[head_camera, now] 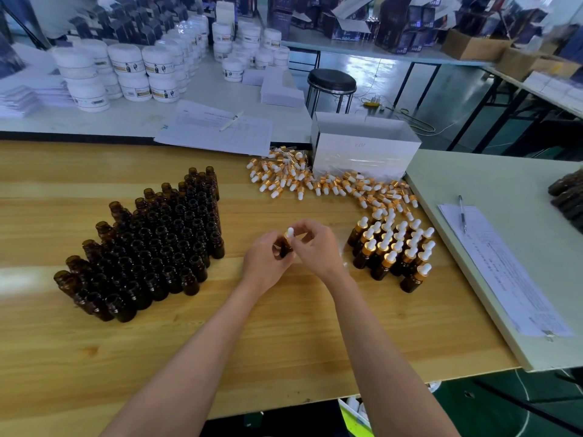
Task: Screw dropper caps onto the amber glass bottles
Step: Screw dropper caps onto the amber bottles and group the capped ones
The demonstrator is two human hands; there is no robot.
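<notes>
Two hands: left hand (264, 258) grips one amber bottle (285, 250); right hand (316, 247) pinches one dropper cap (289, 232).

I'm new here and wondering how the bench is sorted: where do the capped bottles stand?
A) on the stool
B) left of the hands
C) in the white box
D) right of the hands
D: the capped bottles stand to the right of the right hand; the uncapped bottles stand by the left hand.

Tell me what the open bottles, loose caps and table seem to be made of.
Open bottles: amber glass, glossy; light glints on the rims. Loose caps: gold collar, probably metal or metallised plastic, with matte white bulb, likely rubber. Table: wood or wood-look laminate, visible grain.
</notes>
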